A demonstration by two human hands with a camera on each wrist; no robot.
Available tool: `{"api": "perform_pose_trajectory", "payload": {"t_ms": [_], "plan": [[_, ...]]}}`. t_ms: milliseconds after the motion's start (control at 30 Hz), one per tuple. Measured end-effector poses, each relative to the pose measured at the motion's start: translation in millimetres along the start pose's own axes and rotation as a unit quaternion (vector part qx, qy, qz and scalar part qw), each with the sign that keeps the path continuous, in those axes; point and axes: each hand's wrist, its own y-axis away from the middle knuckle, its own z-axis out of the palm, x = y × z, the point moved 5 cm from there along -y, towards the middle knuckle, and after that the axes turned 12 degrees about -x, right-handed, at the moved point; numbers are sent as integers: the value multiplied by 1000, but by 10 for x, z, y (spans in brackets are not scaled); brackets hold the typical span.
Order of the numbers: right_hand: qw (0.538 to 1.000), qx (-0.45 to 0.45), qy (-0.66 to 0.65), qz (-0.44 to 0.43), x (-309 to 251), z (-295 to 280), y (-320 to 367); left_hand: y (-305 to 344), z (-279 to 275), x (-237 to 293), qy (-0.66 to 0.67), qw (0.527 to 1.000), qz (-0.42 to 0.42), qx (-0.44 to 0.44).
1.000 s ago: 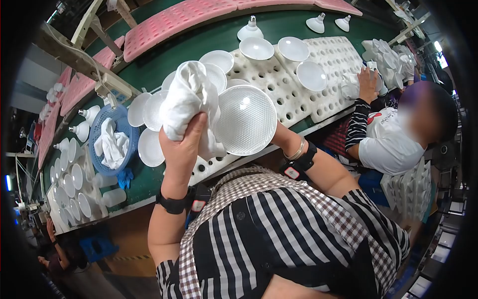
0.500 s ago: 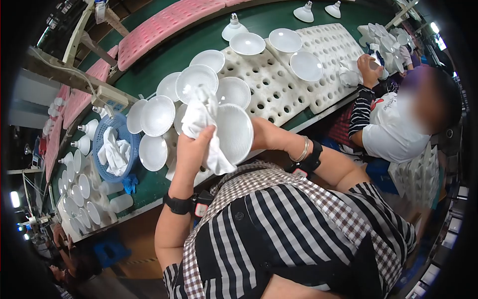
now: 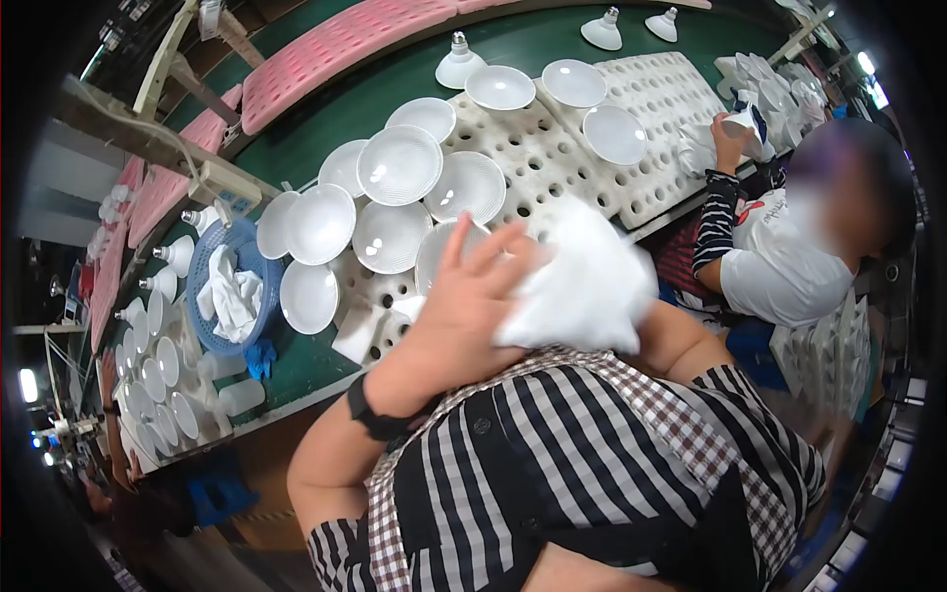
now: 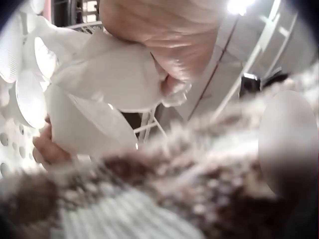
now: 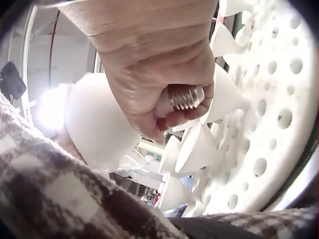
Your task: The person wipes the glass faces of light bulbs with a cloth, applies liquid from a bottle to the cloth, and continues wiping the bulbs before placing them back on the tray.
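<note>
My right hand point(image 5: 159, 64) grips a white cone-shaped lamp bulb point(image 5: 94, 119) by its neck and metal screw base point(image 5: 184, 97). In the head view, that hand is hidden behind a blurred white cloth point(image 3: 582, 276), with the forearm showing at the right. My left hand point(image 3: 469, 301) is at the cloth's left edge, several fingers spread. The left wrist view has the cloth point(image 4: 114, 74) bunched under the left palm, a finger curled by a tuft of it, and lying against the bulb's white side point(image 4: 84, 119).
Several white bulbs point(image 3: 400, 163) stand face up in perforated foam boards point(image 3: 552, 163) on a green bench. A blue basket point(image 3: 202, 321) with a cloth point(image 3: 232, 296) sits at left. Pink foam boards point(image 3: 335, 64) line the back. Another person point(image 3: 779, 257) works at right.
Both hands, the cloth and the held bulb have moved right, close to the chest. The bulb's ribbed face has turned out of sight, and the left fingers have spread.
</note>
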Motion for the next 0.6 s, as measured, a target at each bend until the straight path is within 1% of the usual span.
{"api": "perform_pose_trajectory", "payload": {"t_ms": [33, 67, 100, 133, 167, 200, 233, 267, 300, 333, 367, 400, 433, 467, 533, 567, 600], "plan": [[975, 89, 186, -77, -245, 132, 238, -124, 40, 151, -86, 991, 82, -63], [905, -68, 401, -122, -399, 135, 67, -153, 33, 123, -88, 991, 78, -61], [765, -220, 584, -160, -463, 124, -53, -183, 6, 51, -83, 995, 34, -42], [788, -120, 599, -84, -682, 138, -9, -206, -15, -34, -77, 997, -10, -26], [930, -129, 338, -70, -586, 78, -221, -204, -56, -193, -47, 997, -53, 42], [872, -110, 461, -122, -440, 74, -351, -183, -90, -419, 74, 983, -151, 75], [796, -88, 575, -170, -332, 80, -403, -114, -92, -615, 191, 944, -245, 107], [746, -123, 651, 68, -319, 119, -440, -20, -98, -683, 215, 927, -274, 139], [791, -120, 600, 19, -299, 89, -434, 73, -102, -768, 238, 908, -300, 170], [791, -121, 600, -6, -299, 85, -438, 155, -89, -886, 227, 908, -299, 188], [792, -119, 598, -29, -301, 94, -428, 230, -50, -1006, 253, 894, -319, 189], [794, -116, 597, -27, -313, 86, -426, 303, -15, -1084, 250, 889, -337, 183], [796, -119, 590, -58, -371, 95, -434, 363, 20, -1162, 246, 885, -353, 178], [798, -121, 584, -88, -418, 99, -431, 418, 86, -1240, 247, 886, -352, 174], [800, -113, 581, -91, -440, 85, -448, 481, 224, -1323, 171, 917, -351, 86], [802, -111, 579, -94, -447, 92, -450, 499, 183, -1299, 172, 918, -348, 83], [802, -108, 580, -93, -450, 76, -443, 463, 137, -1215, 95, 943, -317, 29]]}}
